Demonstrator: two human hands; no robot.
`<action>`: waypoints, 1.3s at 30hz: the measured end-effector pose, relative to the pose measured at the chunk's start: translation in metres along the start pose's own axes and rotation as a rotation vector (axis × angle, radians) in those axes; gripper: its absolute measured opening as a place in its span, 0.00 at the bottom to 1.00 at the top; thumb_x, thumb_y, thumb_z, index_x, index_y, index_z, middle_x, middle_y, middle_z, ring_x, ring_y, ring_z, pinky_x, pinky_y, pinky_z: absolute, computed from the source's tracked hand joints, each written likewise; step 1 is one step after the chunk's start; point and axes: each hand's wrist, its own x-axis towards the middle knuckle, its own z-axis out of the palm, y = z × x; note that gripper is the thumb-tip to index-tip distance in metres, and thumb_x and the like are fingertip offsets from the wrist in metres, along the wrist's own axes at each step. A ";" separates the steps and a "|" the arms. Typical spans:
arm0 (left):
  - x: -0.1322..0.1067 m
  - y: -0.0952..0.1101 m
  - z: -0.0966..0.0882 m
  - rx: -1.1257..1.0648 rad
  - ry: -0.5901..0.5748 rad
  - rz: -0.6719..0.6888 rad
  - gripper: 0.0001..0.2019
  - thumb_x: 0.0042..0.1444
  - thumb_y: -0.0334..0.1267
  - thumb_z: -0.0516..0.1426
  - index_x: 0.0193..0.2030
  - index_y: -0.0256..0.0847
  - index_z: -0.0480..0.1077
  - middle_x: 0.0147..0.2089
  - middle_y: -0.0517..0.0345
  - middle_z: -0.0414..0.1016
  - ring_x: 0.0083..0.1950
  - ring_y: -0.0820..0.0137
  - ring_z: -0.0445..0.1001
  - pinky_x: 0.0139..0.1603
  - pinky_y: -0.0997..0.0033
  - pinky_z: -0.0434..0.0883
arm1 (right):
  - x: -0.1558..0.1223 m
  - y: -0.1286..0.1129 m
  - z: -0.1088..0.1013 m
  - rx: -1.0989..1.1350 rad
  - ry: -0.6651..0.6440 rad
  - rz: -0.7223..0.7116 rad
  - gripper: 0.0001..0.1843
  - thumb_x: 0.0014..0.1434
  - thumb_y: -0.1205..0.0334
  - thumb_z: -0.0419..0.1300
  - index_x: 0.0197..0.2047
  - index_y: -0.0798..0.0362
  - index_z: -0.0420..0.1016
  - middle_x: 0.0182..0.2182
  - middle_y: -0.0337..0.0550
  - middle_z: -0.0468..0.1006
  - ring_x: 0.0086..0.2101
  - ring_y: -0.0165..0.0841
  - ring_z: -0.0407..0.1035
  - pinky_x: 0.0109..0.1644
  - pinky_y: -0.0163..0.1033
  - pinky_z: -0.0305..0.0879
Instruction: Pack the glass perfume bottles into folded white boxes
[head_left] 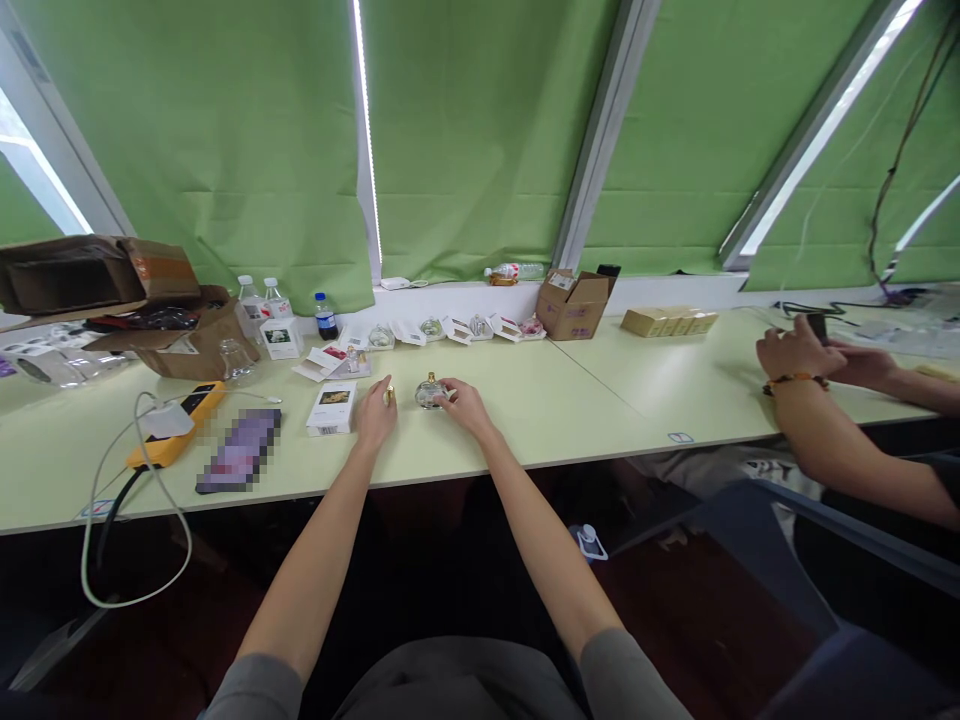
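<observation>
- Bottle (424, 396): clear, smooth, glossy, glass by its look, with a shiny metallic neck (431, 377)
- Cap (389, 396): shiny, metal-looking
- White box (331, 408): smooth paper card
- Carton (564, 312): matt brown cardboard
- Power strip (169, 448): smooth plastic
- Table (540, 420): smooth, with a faint sheen
- Blinds (465, 140): matt, cloth-like, lightly creased
- Sleeves (630, 672): matt cloth

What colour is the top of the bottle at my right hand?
The bottle has a gold top, in the head view.

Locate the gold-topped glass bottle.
Head view, just left of centre: the bottle stands on the table between the left hand and right hand, the latter touching it.
</observation>
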 end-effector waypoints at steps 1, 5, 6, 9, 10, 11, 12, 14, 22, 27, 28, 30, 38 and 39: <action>0.000 -0.001 0.001 0.009 -0.022 0.008 0.22 0.56 0.33 0.53 0.58 0.44 0.66 0.59 0.49 0.68 0.57 0.56 0.68 0.55 0.58 0.65 | 0.000 -0.001 0.000 -0.004 -0.002 0.002 0.21 0.52 0.60 0.62 0.51 0.50 0.74 0.39 0.42 0.78 0.25 0.28 0.67 0.37 0.38 0.66; 0.000 -0.003 0.004 0.047 -0.047 0.003 0.18 0.56 0.32 0.53 0.54 0.42 0.70 0.54 0.48 0.72 0.53 0.56 0.70 0.53 0.59 0.66 | -0.001 -0.003 -0.001 -0.004 0.000 0.008 0.20 0.52 0.59 0.62 0.50 0.50 0.74 0.38 0.42 0.78 0.25 0.28 0.67 0.36 0.38 0.67; 0.000 -0.004 0.004 0.051 -0.046 0.002 0.18 0.56 0.32 0.52 0.53 0.42 0.70 0.53 0.48 0.72 0.52 0.57 0.71 0.53 0.59 0.67 | -0.001 -0.004 -0.001 0.002 0.001 0.007 0.20 0.52 0.59 0.62 0.50 0.50 0.75 0.38 0.42 0.78 0.25 0.28 0.67 0.36 0.38 0.67; 0.001 -0.007 0.003 0.014 -0.041 -0.011 0.17 0.55 0.31 0.52 0.51 0.43 0.71 0.50 0.48 0.74 0.48 0.59 0.73 0.51 0.60 0.67 | 0.000 -0.003 0.000 0.033 0.001 -0.002 0.19 0.53 0.59 0.62 0.49 0.49 0.76 0.37 0.41 0.79 0.26 0.29 0.68 0.36 0.37 0.67; 0.001 -0.008 0.003 -0.015 -0.039 -0.029 0.16 0.55 0.30 0.52 0.50 0.43 0.71 0.49 0.49 0.75 0.46 0.60 0.74 0.49 0.61 0.68 | 0.000 -0.002 0.001 0.045 -0.001 -0.007 0.19 0.53 0.59 0.62 0.49 0.49 0.76 0.37 0.41 0.79 0.26 0.29 0.68 0.36 0.37 0.67; 0.001 -0.008 0.002 -0.049 -0.033 -0.057 0.16 0.54 0.30 0.53 0.50 0.43 0.71 0.48 0.49 0.75 0.43 0.62 0.75 0.48 0.62 0.68 | 0.000 -0.001 0.002 0.056 -0.004 -0.011 0.19 0.53 0.59 0.62 0.49 0.49 0.76 0.37 0.41 0.79 0.26 0.29 0.68 0.36 0.37 0.67; 0.002 -0.008 0.001 -0.084 -0.023 -0.091 0.16 0.54 0.31 0.53 0.50 0.42 0.71 0.47 0.50 0.75 0.40 0.64 0.75 0.46 0.64 0.69 | 0.000 0.000 0.003 0.069 -0.008 -0.014 0.19 0.53 0.59 0.62 0.49 0.49 0.76 0.37 0.41 0.79 0.26 0.29 0.69 0.36 0.37 0.67; 0.002 -0.008 0.000 -0.147 0.005 -0.157 0.17 0.54 0.34 0.55 0.51 0.42 0.69 0.45 0.51 0.76 0.35 0.67 0.75 0.42 0.66 0.69 | 0.000 0.002 0.004 0.093 -0.017 -0.015 0.19 0.53 0.58 0.62 0.49 0.49 0.76 0.37 0.41 0.78 0.26 0.28 0.69 0.36 0.37 0.68; 0.001 0.001 -0.003 -0.372 0.067 -0.228 0.18 0.54 0.49 0.57 0.47 0.41 0.69 0.44 0.52 0.76 0.32 0.72 0.74 0.30 0.73 0.71 | 0.000 0.002 0.008 0.169 -0.068 -0.002 0.20 0.51 0.57 0.63 0.49 0.49 0.77 0.38 0.41 0.78 0.27 0.28 0.68 0.35 0.36 0.68; 0.004 0.006 0.000 -0.703 0.083 -0.247 0.18 0.53 0.45 0.58 0.47 0.37 0.65 0.41 0.49 0.75 0.35 0.71 0.76 0.34 0.69 0.76 | -0.001 0.001 0.009 0.193 -0.068 -0.004 0.21 0.52 0.57 0.62 0.49 0.49 0.76 0.38 0.41 0.78 0.27 0.27 0.67 0.35 0.36 0.67; 0.005 0.007 0.000 -0.761 0.088 -0.257 0.18 0.53 0.44 0.59 0.46 0.36 0.64 0.40 0.50 0.75 0.35 0.70 0.77 0.36 0.66 0.77 | -0.001 0.001 0.009 0.196 -0.071 -0.006 0.21 0.52 0.57 0.62 0.50 0.49 0.76 0.39 0.41 0.78 0.26 0.27 0.67 0.35 0.35 0.67; 0.005 0.008 -0.001 -0.869 0.085 -0.289 0.19 0.51 0.43 0.61 0.46 0.36 0.65 0.38 0.50 0.75 0.35 0.69 0.77 0.39 0.62 0.77 | -0.002 -0.001 0.008 0.205 -0.081 -0.007 0.21 0.52 0.57 0.62 0.50 0.49 0.76 0.39 0.41 0.78 0.26 0.26 0.67 0.35 0.35 0.67; 0.005 0.012 -0.009 -0.969 -0.042 -0.386 0.21 0.44 0.45 0.66 0.44 0.37 0.72 0.43 0.48 0.77 0.38 0.66 0.77 0.41 0.61 0.76 | -0.004 -0.008 0.005 0.215 -0.108 -0.005 0.22 0.53 0.58 0.62 0.51 0.50 0.75 0.39 0.42 0.78 0.27 0.26 0.66 0.35 0.34 0.66; 0.005 0.012 -0.009 -0.980 -0.042 -0.380 0.21 0.44 0.45 0.66 0.44 0.38 0.72 0.43 0.48 0.77 0.38 0.67 0.77 0.41 0.61 0.76 | -0.004 -0.008 0.005 0.216 -0.112 -0.006 0.22 0.53 0.58 0.62 0.51 0.50 0.75 0.39 0.43 0.78 0.27 0.26 0.66 0.35 0.34 0.66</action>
